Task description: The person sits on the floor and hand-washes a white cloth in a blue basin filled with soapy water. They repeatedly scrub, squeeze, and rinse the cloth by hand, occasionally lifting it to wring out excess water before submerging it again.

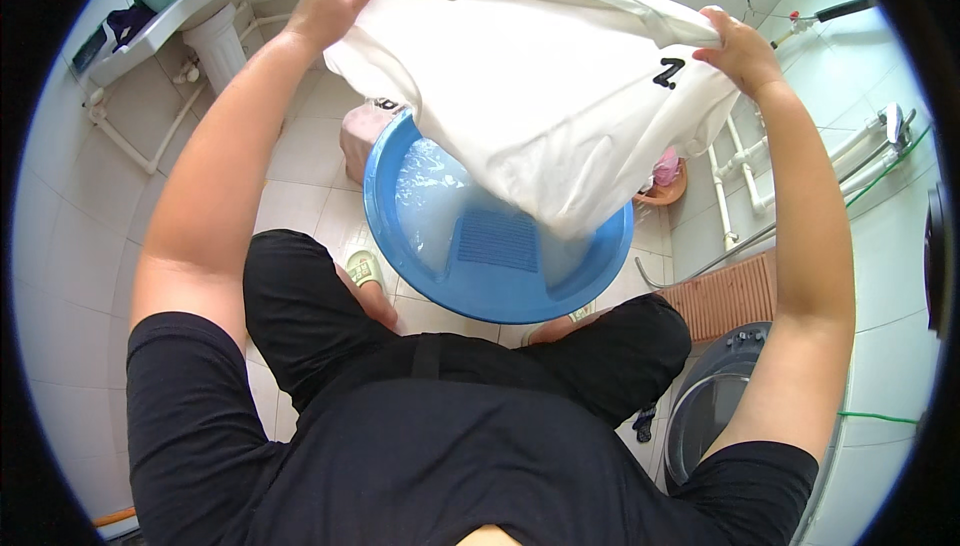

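A wet white garment (530, 71) with black printed marks hangs stretched between my hands; whether it is a T-shirt I cannot tell. My left hand (332, 6) is closed on its upper left corner. At the upper right edge, my right hand (740, 52) pinches the cloth. Below, a blue plastic tub (400, 276) holds cloudy, sudsy water. A ribbed blue washboard section (496, 242) shows on the tub's near side. The garment's lowest part droops over the tub and hides its far side.
An orange-brown basin (672, 189) with pink cloth stands right of the tub. A brown slatted mat (722, 296) and a dark round lidded container (705, 411) lie nearer. White pipes (735, 181) line the right wall. A sink (190, 8) is at far left.
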`<action>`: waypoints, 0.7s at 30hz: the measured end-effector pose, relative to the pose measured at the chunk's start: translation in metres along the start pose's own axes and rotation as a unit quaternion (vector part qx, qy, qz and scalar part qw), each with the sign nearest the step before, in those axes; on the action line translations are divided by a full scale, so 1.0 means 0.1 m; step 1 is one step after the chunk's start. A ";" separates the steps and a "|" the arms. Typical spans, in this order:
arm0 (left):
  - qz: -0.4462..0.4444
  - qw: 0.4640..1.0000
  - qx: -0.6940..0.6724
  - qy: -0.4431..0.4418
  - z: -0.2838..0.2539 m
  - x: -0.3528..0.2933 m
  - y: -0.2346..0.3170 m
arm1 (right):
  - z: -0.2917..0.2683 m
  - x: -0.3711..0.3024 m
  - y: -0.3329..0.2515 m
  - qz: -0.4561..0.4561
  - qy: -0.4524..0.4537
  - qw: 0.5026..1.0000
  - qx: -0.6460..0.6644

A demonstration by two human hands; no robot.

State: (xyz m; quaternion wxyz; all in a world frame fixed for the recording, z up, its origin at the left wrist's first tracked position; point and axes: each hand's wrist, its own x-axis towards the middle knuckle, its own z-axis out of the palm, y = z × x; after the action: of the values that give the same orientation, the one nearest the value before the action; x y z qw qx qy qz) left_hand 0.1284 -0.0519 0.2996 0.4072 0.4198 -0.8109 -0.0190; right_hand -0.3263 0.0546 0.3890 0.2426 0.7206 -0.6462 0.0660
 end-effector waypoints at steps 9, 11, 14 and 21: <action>0.037 0.943 0.329 -0.042 -0.62 0.44 0.19 | -0.60 0.16 0.30 0.023 0.096 0.993 -0.060; 0.082 0.923 0.375 0.037 -0.65 0.54 0.28 | -0.72 0.23 0.37 0.031 0.041 0.998 -0.028; 0.003 0.935 0.349 0.060 -0.61 0.66 0.35 | -0.82 0.31 0.51 0.093 0.040 0.995 0.006; 0.015 0.930 0.358 -0.078 -0.73 1.29 -0.43 | -1.27 0.10 -0.09 0.179 0.097 0.979 -0.016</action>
State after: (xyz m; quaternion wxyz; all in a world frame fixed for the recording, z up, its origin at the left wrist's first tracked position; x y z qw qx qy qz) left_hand 0.1651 -0.1468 0.4156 0.1653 0.5224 -0.7996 0.2460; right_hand -0.2880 0.1010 0.5019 0.3001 0.5794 -0.7390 0.1676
